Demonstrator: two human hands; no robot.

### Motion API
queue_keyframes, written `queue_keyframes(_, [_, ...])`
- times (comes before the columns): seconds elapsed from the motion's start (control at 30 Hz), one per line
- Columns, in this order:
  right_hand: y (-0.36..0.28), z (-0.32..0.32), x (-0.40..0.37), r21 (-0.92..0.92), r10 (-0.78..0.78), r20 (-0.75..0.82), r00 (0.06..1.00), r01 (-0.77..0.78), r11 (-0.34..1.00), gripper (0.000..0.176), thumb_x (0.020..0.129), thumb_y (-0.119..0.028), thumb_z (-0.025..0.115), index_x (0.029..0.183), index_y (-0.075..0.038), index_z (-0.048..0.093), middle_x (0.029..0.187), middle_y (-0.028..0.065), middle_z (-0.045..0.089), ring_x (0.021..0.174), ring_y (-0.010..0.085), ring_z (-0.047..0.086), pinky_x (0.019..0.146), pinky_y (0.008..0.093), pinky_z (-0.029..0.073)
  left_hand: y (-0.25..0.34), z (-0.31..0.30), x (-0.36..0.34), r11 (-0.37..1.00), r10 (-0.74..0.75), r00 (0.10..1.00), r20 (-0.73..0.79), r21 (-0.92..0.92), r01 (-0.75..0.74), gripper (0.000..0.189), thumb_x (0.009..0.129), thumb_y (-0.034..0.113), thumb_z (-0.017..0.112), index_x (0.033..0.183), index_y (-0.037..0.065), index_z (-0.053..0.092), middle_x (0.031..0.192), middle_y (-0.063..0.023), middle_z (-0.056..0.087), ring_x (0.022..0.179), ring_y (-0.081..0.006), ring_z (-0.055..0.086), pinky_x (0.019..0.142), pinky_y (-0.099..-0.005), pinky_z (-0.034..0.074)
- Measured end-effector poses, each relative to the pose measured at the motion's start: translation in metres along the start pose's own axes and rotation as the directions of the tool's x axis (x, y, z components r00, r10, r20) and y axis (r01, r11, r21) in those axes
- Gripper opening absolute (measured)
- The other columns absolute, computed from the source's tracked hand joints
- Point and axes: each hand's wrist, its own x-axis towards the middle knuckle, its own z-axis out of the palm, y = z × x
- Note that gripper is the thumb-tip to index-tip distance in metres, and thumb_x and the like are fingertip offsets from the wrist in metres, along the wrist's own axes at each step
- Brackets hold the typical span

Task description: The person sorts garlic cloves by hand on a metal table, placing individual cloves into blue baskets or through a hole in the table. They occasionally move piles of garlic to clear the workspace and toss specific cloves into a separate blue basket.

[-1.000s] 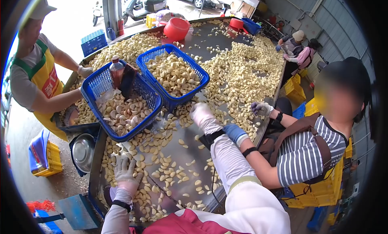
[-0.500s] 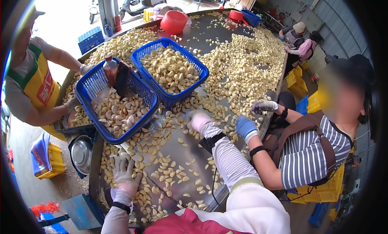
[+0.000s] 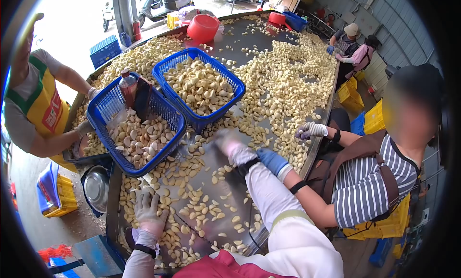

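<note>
My left hand (image 3: 151,213), in a pale glove, lies with its fingers apart on loose garlic cloves (image 3: 196,197) at the table's near left. Toward the table's middle, my right hand (image 3: 227,141), also gloved, is smeared by motion just below a blue basket of peeled cloves (image 3: 211,118); whether it holds any clove cannot be made out. Left of it, a second blue basket (image 3: 137,173) contains pinkish cloves, a bottle (image 3: 128,87) with reddish liquid and a dark object. A co-worker's blue-gloved hand (image 3: 272,161) is close beside my right wrist.
A metal table (image 3: 242,39) bears a large spread of cloves and a red basin (image 3: 202,28). At left, a person in a yellow apron (image 3: 52,107) stands by the basket; a striped-shirt co-worker (image 3: 362,194) sits at right. A dark cord (image 3: 252,230) crosses the near edge.
My right hand has moved slightly left and blurred. The co-worker's blue-gloved hand has come left and down toward my right wrist. My left hand stays about where it was.
</note>
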Motion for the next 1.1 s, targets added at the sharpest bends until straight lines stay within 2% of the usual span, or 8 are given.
queue_keyframes(0.33, [0.008, 0.019, 0.053, -0.168, 0.189, -0.224, 0.956, -0.229, 0.959, 0.036, 0.078, -0.032, 0.075, 0.105, -0.009, 0.071, 0.108, 0.0176, 0.069, 0.101, 0.0363, 0.066, 0.088, 0.0425, 0.053, 0.001, -0.006, 0.002, 0.999, 0.014, 1.000, 0.013, -0.030, -0.014, 0.062, 0.072, 0.029, 0.076, 0.128, 0.010, 0.058, 0.136, -0.0205, 0.048, 0.132, -0.0418, 0.040, 0.110, -0.0528, 0.031])
queue_keyframes(0.6, [-0.052, -0.013, -0.054, -0.035, -0.151, 0.208, 0.966, 0.162, 0.986, 0.044, 0.090, -0.046, 0.062, 0.101, -0.003, 0.070, 0.093, 0.0184, 0.070, 0.086, 0.0349, 0.068, 0.081, 0.0407, 0.054, 0.000, -0.002, 0.002, 1.000, 0.010, 1.000, -0.014, 0.000, -0.010, 0.063, 0.070, 0.030, 0.078, 0.126, 0.010, 0.060, 0.138, -0.0191, 0.048, 0.131, -0.0401, 0.041, 0.107, -0.0541, 0.032])
queue_keyframes(0.73, [-0.135, -0.093, -0.024, 0.263, -0.406, -0.467, 0.786, 0.562, 0.785, 0.039, 0.096, -0.040, 0.058, 0.098, -0.002, 0.071, 0.088, 0.0134, 0.070, 0.081, 0.0213, 0.069, 0.074, 0.0329, 0.055, 0.001, -0.005, 0.001, 1.000, 0.021, 1.000, 0.015, 0.008, -0.021, 0.064, 0.072, 0.030, 0.075, 0.130, 0.010, 0.057, 0.138, -0.0198, 0.048, 0.133, -0.0415, 0.039, 0.110, -0.0527, 0.031])
queue_keyframes(0.8, [-0.131, -0.132, 0.019, 0.550, -0.273, -0.385, 0.882, 0.457, 0.699, 0.042, 0.098, -0.040, 0.056, 0.106, -0.001, 0.068, 0.090, 0.0105, 0.071, 0.082, 0.0238, 0.069, 0.076, 0.0334, 0.055, 0.001, -0.003, 0.001, 1.000, 0.008, 1.000, 0.004, 0.019, -0.008, 0.064, 0.072, 0.031, 0.075, 0.130, 0.010, 0.058, 0.137, -0.0190, 0.048, 0.132, -0.0413, 0.040, 0.110, -0.0528, 0.031])
queue_keyframes(0.87, [-0.078, -0.137, 0.076, 0.434, -0.016, -0.765, 0.644, 0.534, 0.726, 0.055, 0.097, -0.049, 0.053, 0.123, -0.001, 0.061, 0.115, 0.0164, 0.066, 0.096, 0.0282, 0.065, 0.085, 0.0392, 0.053, -0.002, 0.000, 0.001, 1.000, 0.010, 1.000, 0.005, 0.021, -0.010, 0.063, 0.071, 0.032, 0.076, 0.129, 0.011, 0.059, 0.139, -0.0187, 0.048, 0.132, -0.0409, 0.040, 0.109, -0.0532, 0.032])
queue_keyframes(0.93, [-0.001, -0.134, 0.106, 0.442, 0.378, -0.346, 0.858, -0.206, 0.873, 0.062, 0.095, -0.049, 0.055, 0.131, 0.002, 0.055, 0.123, 0.0198, 0.063, 0.109, 0.0324, 0.062, 0.098, 0.0397, 0.047, -0.002, 0.001, 0.002, 1.000, -0.009, 1.000, 0.007, 0.015, 0.009, 0.063, 0.070, 0.032, 0.078, 0.127, 0.011, 0.061, 0.140, -0.0184, 0.048, 0.132, -0.0405, 0.041, 0.108, -0.0536, 0.033])
queue_keyframes(1.0, [0.090, -0.053, 0.133, 0.416, 0.495, -0.479, 0.725, -0.309, 0.855, 0.069, 0.095, -0.052, 0.050, 0.134, 0.004, 0.053, 0.126, 0.0233, 0.062, 0.121, 0.0328, 0.057, 0.107, 0.0376, 0.040, 0.000, -0.002, 0.002, 1.000, -0.010, 1.000, -0.004, 0.000, 0.010, 0.062, 0.070, 0.031, 0.079, 0.126, 0.011, 0.061, 0.140, -0.0181, 0.048, 0.132, -0.0406, 0.041, 0.108, -0.0530, 0.033])
queue_keyframes(1.1, [0.009, -0.042, 0.045, -0.078, 0.319, -0.018, 0.948, -0.319, 0.944, 0.075, 0.091, -0.059, 0.052, 0.146, -0.008, 0.043, 0.152, 0.0191, 0.038, 0.141, 0.0331, 0.035, 0.116, 0.0462, 0.024, 0.001, -0.002, 0.005, 1.000, -0.002, 1.000, -0.024, 0.000, 0.002, 0.061, 0.071, 0.031, 0.077, 0.127, 0.012, 0.060, 0.138, -0.0183, 0.048, 0.132, -0.0402, 0.040, 0.109, -0.0527, 0.032])
